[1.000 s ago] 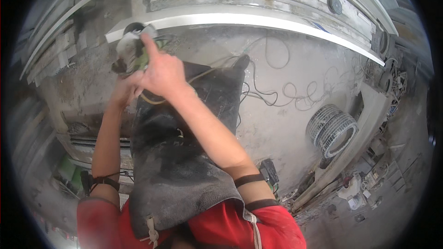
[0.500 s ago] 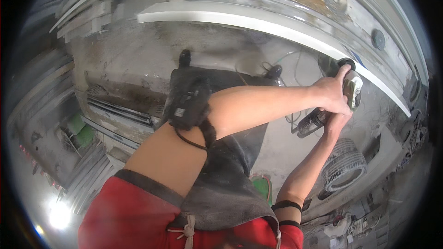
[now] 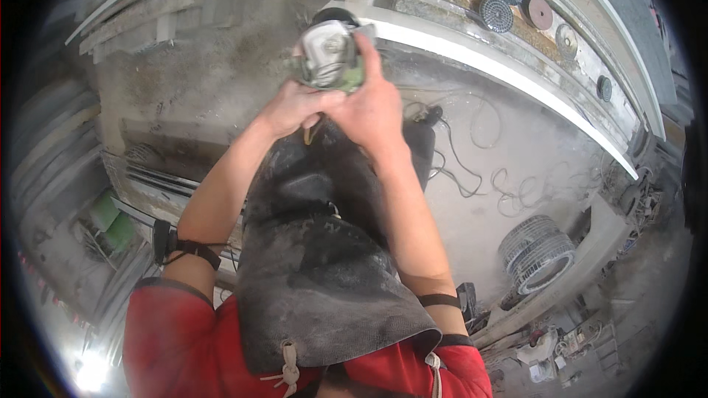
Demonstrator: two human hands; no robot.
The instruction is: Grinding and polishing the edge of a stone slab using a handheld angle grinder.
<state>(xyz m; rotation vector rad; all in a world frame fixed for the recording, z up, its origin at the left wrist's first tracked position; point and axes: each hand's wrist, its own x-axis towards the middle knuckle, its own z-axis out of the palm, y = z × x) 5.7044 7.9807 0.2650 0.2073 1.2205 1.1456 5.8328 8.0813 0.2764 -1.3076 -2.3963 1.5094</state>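
Both of my hands are closed round a handheld angle grinder point(image 3: 328, 48), its head pale and silvery with green below and a dark round disc at its far side. My left hand point(image 3: 295, 107) wraps the near left part of the tool. My right hand point(image 3: 369, 107) grips it from the right, with one finger stretched along its side. The grinder is at the left end of a long white strip point(image 3: 487, 55); whether its disc touches the strip cannot be made out. Parts of the tool's body are hidden under my hands.
Several round abrasive discs, a pink one point(image 3: 538, 13) among them, lie on the dusty bench point(image 3: 457, 11) behind the strip. Cables point(image 3: 461, 180) trail over the floor to the right. Stacked tyres point(image 3: 538, 250) stand at the right. Slabs point(image 3: 147, 15) lie at the far left.
Both hands have carried the grinder from the right part of the white strip to its left end. My left arm no longer crosses in front of me.
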